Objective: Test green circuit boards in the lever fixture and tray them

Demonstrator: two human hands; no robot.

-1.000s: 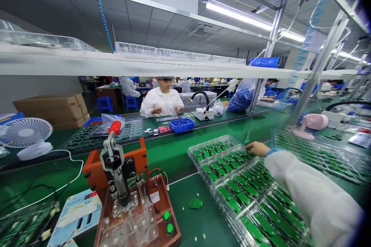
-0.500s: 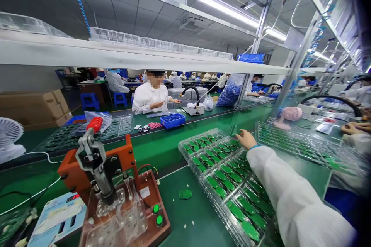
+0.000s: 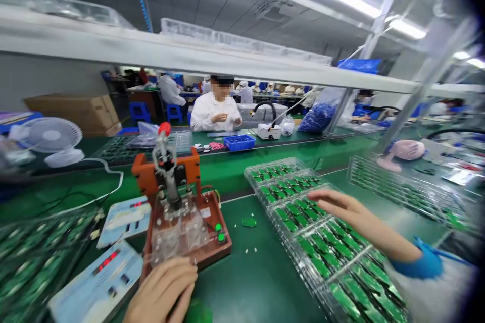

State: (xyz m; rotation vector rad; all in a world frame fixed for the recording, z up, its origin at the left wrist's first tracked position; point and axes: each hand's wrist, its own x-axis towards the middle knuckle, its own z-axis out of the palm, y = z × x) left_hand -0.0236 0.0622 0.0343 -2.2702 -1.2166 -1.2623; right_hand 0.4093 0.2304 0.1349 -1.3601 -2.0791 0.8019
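Note:
My left hand (image 3: 162,290) lies at the front edge of a brown test fixture (image 3: 212,257) with a red-knobbed lever clamp (image 3: 166,166). Its fingers are stretched out together, and I see nothing held in them. A blurred green piece (image 3: 199,311) shows beside the thumb, partly cut off by the frame. My right hand (image 3: 344,212), a blue band at the wrist, hovers over a clear plastic tray (image 3: 280,227) filled with rows of green circuit boards (image 3: 314,257). Its fingers are extended and nothing shows in them. One loose green board (image 3: 249,222) lies on the table between fixture and tray.
Two blue-white meter boxes (image 3: 100,282) with red digits sit left of the fixture, beside another board tray (image 3: 34,262). A white fan (image 3: 53,136) stands behind them. A second clear tray (image 3: 405,186) lies right. Opposite sits a co-worker (image 3: 217,111) behind a blue bin (image 3: 239,142).
My view has shifted, and my left hand has come into sight at the fixture's front. My right hand has drawn back from the tray's far end toward me, its fingers now extended.

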